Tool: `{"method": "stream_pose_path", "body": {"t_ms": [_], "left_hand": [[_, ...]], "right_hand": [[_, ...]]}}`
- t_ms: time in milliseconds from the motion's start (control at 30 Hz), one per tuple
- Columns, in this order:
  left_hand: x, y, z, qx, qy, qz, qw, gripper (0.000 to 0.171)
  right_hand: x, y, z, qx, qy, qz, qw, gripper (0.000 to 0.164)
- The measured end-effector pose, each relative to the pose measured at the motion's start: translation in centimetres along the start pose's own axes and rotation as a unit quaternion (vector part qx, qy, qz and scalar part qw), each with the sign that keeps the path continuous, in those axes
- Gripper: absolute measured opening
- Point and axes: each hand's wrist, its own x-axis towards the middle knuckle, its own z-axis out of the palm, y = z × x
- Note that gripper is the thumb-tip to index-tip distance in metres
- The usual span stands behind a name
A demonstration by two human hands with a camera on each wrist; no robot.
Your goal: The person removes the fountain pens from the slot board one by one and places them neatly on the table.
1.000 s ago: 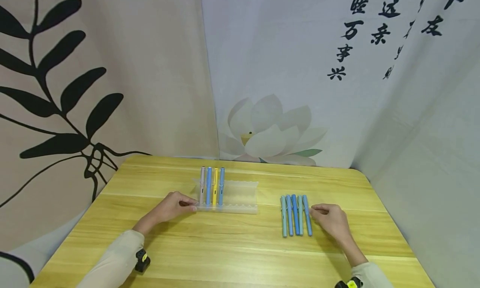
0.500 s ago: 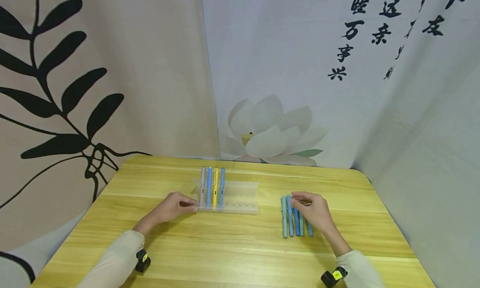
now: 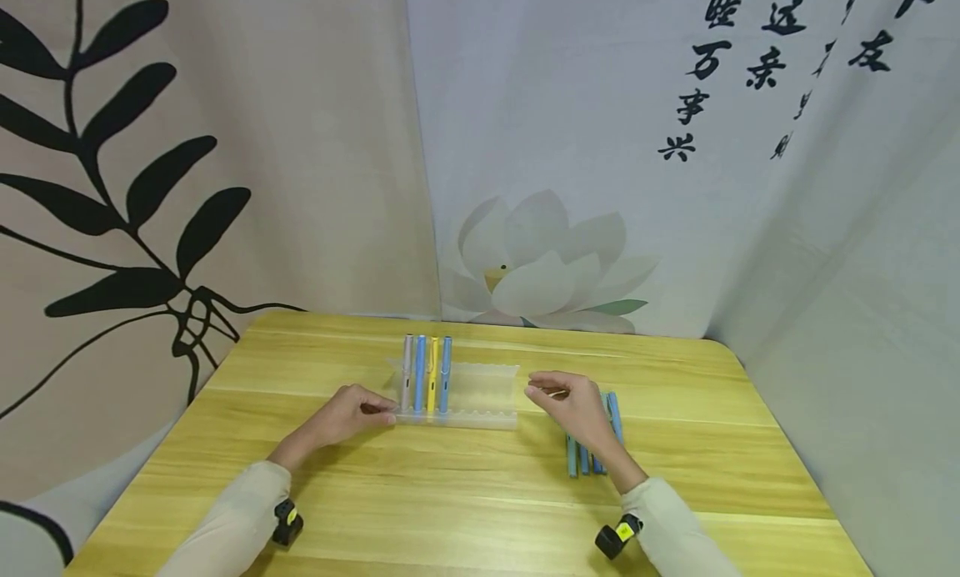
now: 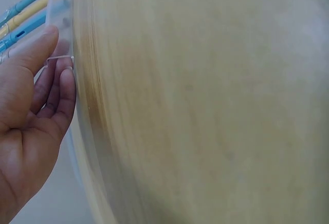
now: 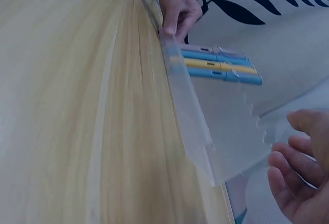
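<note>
The translucent rack (image 3: pixel 480 392) stands on the table (image 3: pixel 450 502), left of centre, carrying 4 slim pens at its left part: a greyish pen (image 3: pixel 407 373), a blue pen (image 3: pixel 419 373), a yellow pen (image 3: pixel 432 368) and another blue pen (image 3: pixel 446 373). Its sheet looks thin and frosted, with scalloped edges.

The left hand (image 3: pixel 351 413) pinches the rack's left end between thumb and fingers. That seems a sound hold: clear of the pens, and best kept firm enough against sliding yet too light to flex the plastic. The right hand (image 3: pixel 573 402) hovers just beside the right end, fingers loosely bent, thumb apart, holding nothing. Any touch there is best low and gentle, since smooth, narrow barrels would probably shift at a jolt.

Beyond, loose pens (image 3: pixel 616 415) in blue and blue-green lie on the table, partly hidden by the right hand and wrist, so I cannot count them. The tabletop is yellowish, streaky woodgrain; the backdrop (image 3: pixel 322 143) looks like soft fabric printed with black leaves.
</note>
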Motion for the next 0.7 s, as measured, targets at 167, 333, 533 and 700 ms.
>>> {"method": "stream_pose_path", "body": {"t_ms": [167,333,533,700], "left_hand": [[0.0,-0.1,0.0,-0.006,0.0,-0.004,1.0,0.031],[0.0,-0.2,0.0,-0.007,-0.001,-0.003,1.0,0.031],[0.0,-0.2,0.0,-0.002,0.0,0.008,1.0,0.031],[-0.1,0.0,0.0,-0.005,0.001,0.009,0.9999,0.032]], "right_hand": [[0.8,-0.9,1.7,0.02,-0.01,-0.005,1.0,0.031],[1.4,-1.7,3.5,0.044,-0.023,-0.009,0.999,0.026],[1.9,-2.5,5.7,0.046,-0.047,-0.016,0.998,0.023],[2.3,-2.8,7.6,0.034,-0.051,-0.016,0.998,0.023]]}}
